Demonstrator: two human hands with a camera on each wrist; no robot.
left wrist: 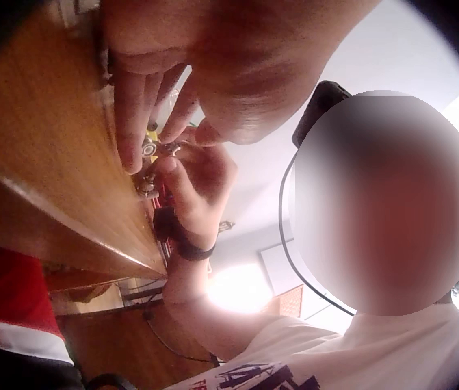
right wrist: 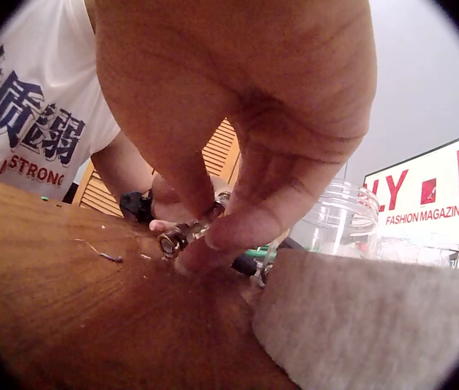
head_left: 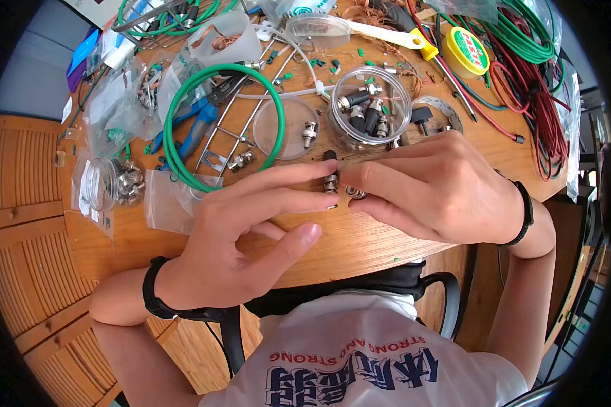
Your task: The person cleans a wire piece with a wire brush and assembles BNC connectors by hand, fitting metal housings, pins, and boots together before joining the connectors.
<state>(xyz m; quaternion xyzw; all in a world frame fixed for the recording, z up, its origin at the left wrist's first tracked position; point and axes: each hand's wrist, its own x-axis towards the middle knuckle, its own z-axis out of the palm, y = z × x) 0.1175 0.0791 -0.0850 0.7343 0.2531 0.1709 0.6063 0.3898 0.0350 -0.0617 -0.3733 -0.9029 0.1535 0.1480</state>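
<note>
My right hand pinches a small silver metal connector between thumb and fingers, close over the table's front part; much of it is hidden by the fingers. To its left, a black-and-silver BNC connector lies by the fingertips of my left hand. The left index and middle fingers reach out to its two ends, while the thumb stands apart. In the right wrist view, a round metal connector end shows just beside the right fingertips.
Behind the hands stands a clear jar of connectors, with a round lid holding one connector. A green cable loop, blue-handled pliers, plastic bags, a yellow paste tin and red cables surround them.
</note>
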